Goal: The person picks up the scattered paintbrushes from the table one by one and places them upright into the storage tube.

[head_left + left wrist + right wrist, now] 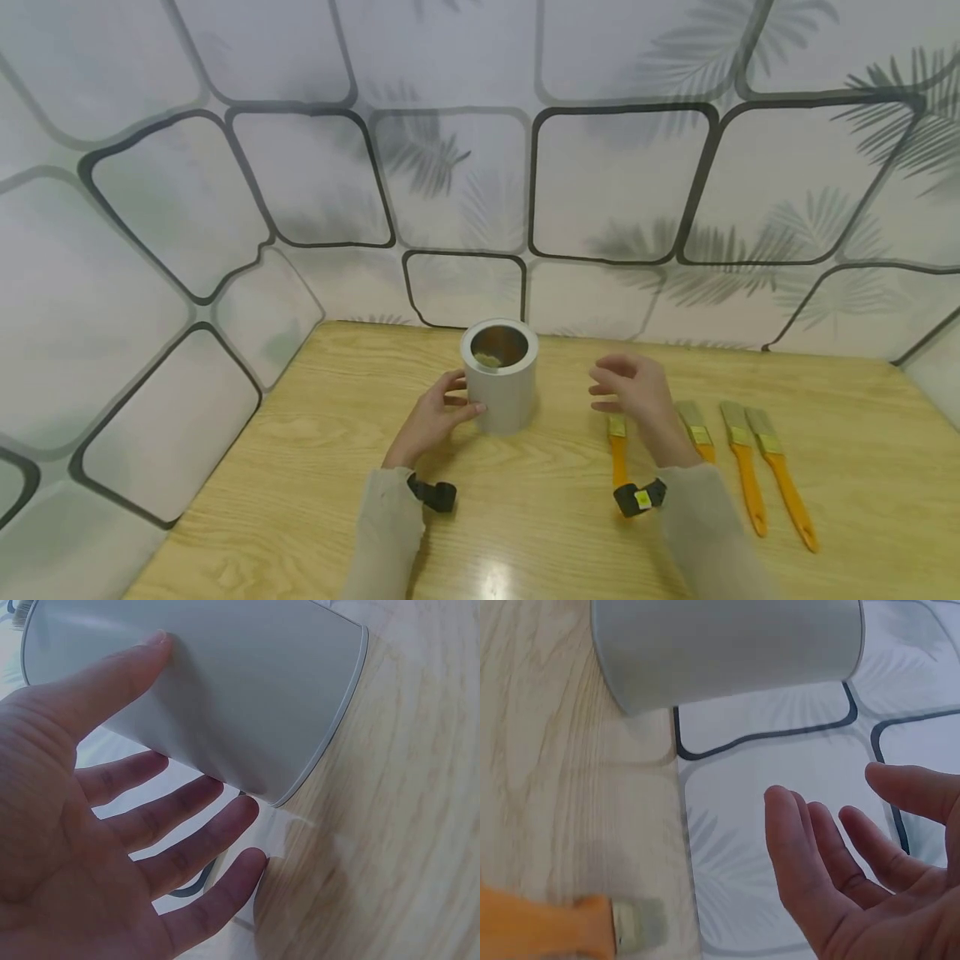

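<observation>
A person's left hand (pixel 433 421) rests against a pale grey cylindrical container (pixel 504 404) standing upright on a wood-grain table (pixel 525 517). The thumb lies on the container's near side and the other fingers (pixel 180 817) fan apart at its left side, nearly straight; the index and middle fingertips meet its edge in the left wrist view, the little finger sits clear, and whether the ring finger makes contact cannot be told. To the container's right and apart from it, the right hand (pixel 633 392) is raised, holding nothing, its fingers loosely bent and the thumb parted from them.

Four orange-handled brushes lie to the container's right: the nearest brush (pixel 618 458), partly covered from above by the right hand; a second brush (pixel 699 437), its handle partly hidden by the arm; then a third brush (pixel 744 479) and a fourth brush (pixel 787 492), farthest out. Inside the container sits a pale yellowish item (pixel 487 360), too little of it showing to identify. A leaf-patterned wall (pixel 465 183) rises behind the container.
</observation>
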Demonstrator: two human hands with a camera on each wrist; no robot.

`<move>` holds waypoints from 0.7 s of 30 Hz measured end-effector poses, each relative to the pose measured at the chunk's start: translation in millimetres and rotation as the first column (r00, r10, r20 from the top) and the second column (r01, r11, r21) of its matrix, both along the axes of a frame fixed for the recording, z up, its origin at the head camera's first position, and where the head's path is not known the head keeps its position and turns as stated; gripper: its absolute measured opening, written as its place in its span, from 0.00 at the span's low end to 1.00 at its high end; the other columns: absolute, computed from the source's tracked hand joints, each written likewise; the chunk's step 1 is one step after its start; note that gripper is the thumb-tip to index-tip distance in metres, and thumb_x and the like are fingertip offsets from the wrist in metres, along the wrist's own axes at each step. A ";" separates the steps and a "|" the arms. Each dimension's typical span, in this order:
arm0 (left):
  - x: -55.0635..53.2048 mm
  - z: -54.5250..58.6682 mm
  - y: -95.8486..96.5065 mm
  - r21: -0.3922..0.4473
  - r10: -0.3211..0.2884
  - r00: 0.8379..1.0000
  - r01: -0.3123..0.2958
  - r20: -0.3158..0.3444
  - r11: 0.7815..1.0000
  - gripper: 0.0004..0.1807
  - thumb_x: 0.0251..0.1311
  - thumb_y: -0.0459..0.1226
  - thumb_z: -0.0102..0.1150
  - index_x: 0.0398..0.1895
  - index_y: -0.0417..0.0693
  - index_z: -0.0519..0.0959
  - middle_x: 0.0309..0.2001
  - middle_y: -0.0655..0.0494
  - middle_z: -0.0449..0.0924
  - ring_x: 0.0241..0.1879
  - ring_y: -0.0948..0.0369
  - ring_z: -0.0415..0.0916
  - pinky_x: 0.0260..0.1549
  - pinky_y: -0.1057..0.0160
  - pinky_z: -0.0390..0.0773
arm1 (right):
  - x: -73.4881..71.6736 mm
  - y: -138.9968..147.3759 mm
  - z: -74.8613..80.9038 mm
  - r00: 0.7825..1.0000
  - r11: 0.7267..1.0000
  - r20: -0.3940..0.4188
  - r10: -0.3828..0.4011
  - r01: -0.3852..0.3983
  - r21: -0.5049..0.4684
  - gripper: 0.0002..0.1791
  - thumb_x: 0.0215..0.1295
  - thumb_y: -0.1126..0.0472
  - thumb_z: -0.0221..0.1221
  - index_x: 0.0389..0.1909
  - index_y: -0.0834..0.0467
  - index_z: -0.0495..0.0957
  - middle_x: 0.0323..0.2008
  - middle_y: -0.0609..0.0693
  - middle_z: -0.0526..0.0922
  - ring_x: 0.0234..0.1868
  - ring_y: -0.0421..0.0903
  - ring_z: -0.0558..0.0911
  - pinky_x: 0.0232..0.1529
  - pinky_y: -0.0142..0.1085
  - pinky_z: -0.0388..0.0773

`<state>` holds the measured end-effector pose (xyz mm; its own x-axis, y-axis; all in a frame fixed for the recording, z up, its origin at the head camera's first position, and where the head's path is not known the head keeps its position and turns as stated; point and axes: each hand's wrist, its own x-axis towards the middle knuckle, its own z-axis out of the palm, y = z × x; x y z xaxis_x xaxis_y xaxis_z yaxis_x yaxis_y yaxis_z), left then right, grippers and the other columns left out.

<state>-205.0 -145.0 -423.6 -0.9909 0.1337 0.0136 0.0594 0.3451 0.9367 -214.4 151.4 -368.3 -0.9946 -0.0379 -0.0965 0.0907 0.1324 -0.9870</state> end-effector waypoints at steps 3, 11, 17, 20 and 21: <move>0.8 -0.9 -0.6 -0.001 -0.005 1.000 0.005 -0.001 1.000 0.33 0.65 0.37 0.68 0.71 0.41 0.69 0.65 0.37 0.72 0.57 0.41 0.76 0.52 0.43 0.79 | 5.4 9.5 -4.1 1.000 1.000 0.005 0.005 -0.005 0.022 0.21 0.74 0.65 0.59 0.60 0.74 0.71 0.48 0.58 0.80 0.36 0.43 0.85 0.37 0.38 0.86; 4.1 -4.1 -2.9 0.003 -0.020 1.000 0.020 -0.017 1.000 0.33 0.65 0.37 0.68 0.71 0.40 0.69 0.65 0.36 0.72 0.56 0.42 0.76 0.51 0.42 0.79 | 17.0 27.0 -11.4 0.998 0.995 0.066 0.014 -0.021 0.101 0.24 0.74 0.63 0.58 0.62 0.75 0.68 0.53 0.65 0.78 0.40 0.48 0.86 0.41 0.42 0.86; 4.4 -4.8 -4.2 0.006 -0.021 1.000 0.021 -0.018 1.000 0.33 0.65 0.37 0.68 0.71 0.40 0.69 0.65 0.36 0.72 0.57 0.41 0.76 0.52 0.42 0.79 | 23.6 36.3 -19.0 0.993 0.996 0.120 -0.001 -0.010 0.091 0.26 0.74 0.62 0.58 0.62 0.77 0.66 0.53 0.66 0.77 0.40 0.50 0.87 0.38 0.40 0.86; 4.2 -5.1 -4.5 0.002 -0.020 1.000 0.020 -0.016 1.000 0.32 0.66 0.37 0.68 0.71 0.41 0.69 0.65 0.36 0.72 0.57 0.41 0.76 0.53 0.42 0.78 | 26.6 39.4 -24.6 0.990 0.995 0.139 -0.004 -0.010 0.101 0.25 0.75 0.63 0.57 0.63 0.77 0.66 0.53 0.69 0.77 0.39 0.50 0.87 0.37 0.40 0.86; 4.4 -5.2 -4.6 0.001 -0.021 1.000 0.021 -0.016 1.000 0.33 0.66 0.37 0.68 0.71 0.41 0.68 0.65 0.36 0.72 0.57 0.41 0.76 0.53 0.42 0.78 | 27.0 40.7 -26.6 0.989 0.995 0.146 -0.004 -0.011 0.102 0.25 0.75 0.63 0.57 0.62 0.78 0.66 0.52 0.68 0.78 0.38 0.50 0.87 0.37 0.40 0.86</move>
<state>-200.6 -149.6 -428.8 -0.9876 0.1545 0.0292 0.0813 0.3426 0.9359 -187.4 192.1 -395.0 -0.9696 -0.0241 -0.2437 0.2316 0.2329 -0.9445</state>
